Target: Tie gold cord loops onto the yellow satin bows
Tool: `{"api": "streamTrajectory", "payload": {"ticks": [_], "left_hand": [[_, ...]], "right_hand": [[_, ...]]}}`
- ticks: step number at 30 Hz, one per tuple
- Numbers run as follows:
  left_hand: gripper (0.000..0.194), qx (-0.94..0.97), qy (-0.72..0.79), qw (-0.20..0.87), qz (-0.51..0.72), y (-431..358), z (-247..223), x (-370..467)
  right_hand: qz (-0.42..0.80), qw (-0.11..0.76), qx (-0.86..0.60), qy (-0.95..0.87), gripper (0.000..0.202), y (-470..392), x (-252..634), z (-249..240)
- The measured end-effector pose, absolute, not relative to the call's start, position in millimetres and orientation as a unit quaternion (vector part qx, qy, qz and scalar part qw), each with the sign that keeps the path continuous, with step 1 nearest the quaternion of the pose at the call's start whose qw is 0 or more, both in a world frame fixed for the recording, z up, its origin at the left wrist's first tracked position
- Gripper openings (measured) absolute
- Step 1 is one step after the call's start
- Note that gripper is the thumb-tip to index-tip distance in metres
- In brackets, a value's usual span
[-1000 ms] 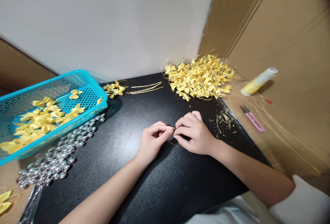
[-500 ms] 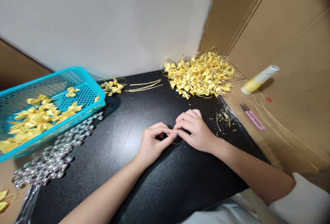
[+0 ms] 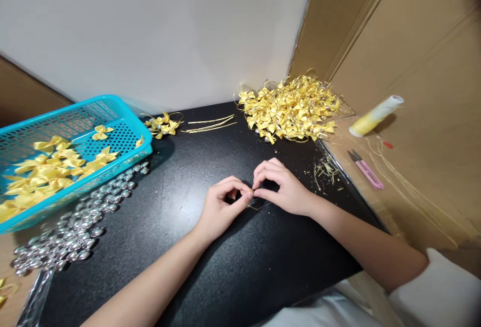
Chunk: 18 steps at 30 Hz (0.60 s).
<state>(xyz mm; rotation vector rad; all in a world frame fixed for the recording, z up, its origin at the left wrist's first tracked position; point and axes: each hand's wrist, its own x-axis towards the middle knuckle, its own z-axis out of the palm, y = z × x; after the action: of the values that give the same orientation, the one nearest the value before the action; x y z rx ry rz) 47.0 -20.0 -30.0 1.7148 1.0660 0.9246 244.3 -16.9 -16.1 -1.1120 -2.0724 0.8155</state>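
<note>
Over the middle of the black tabletop [image 3: 158,236], my left hand [image 3: 226,201] and my right hand [image 3: 283,189] meet at the fingertips. Both pinch a thin gold cord [image 3: 259,208], part of which loops out just below the fingers. The cord's ends, or any knot in it, are hidden between the fingertips. Several similar gold cord lengths [image 3: 210,125] lie flat beyond the hands. To their left rests a small group of yellow ribbon bows [image 3: 165,125] with cord loops and silver beads.
A turquoise basket [image 3: 128,116] of yellow bows stands at left, with silver bells or beads [image 3: 75,234] spread along its near side. A large pile of corded bows [image 3: 289,111] lies at back right. Pink snips [image 3: 366,169], cord scraps [image 3: 326,169] and a yellow-white spool [image 3: 376,115] are at right.
My right hand's index finger and thumb have spread into a wider loop, and its fingertips have shifted slightly. The hands stay together at the cord. The whole view has moved a little.
</note>
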Motion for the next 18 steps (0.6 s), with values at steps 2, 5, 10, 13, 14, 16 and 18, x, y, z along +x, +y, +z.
{"api": "streamTrajectory", "payload": {"ticks": [2,5,10,13,14,16,18], "left_hand": [[0.015,0.694,0.431,0.443,0.37,-20.0,-30.3,46.9],[0.015,0.698,0.431,0.44,0.364,-19.6,-30.0,47.0],[0.015,0.709,0.43,0.429,0.358,-19.5,-29.4,46.6],[0.015,0.715,0.433,0.424,0.349,-19.9,-28.3,47.4],[0.015,0.717,0.434,0.421,0.346,-20.0,-27.7,48.0],[0.015,0.719,0.436,0.418,0.344,-20.3,-26.6,49.1],[0.015,0.719,0.438,0.416,0.343,-20.6,-26.4,49.8]], "right_hand": [[0.311,0.32,-0.423,-0.789,0.011,-17.0,244.0,-16.1],[0.316,0.313,-0.422,-0.79,0.013,-17.4,243.5,-16.4],[0.333,0.309,-0.418,-0.787,0.013,-17.8,243.1,-17.1],[0.331,0.314,-0.416,-0.787,0.013,-17.2,243.8,-17.2],[0.327,0.314,-0.417,-0.788,0.013,-16.9,244.1,-17.3],[0.319,0.312,-0.421,-0.79,0.013,-16.5,244.7,-17.6],[0.31,0.312,-0.423,-0.793,0.012,-16.3,245.0,-18.0]]}}
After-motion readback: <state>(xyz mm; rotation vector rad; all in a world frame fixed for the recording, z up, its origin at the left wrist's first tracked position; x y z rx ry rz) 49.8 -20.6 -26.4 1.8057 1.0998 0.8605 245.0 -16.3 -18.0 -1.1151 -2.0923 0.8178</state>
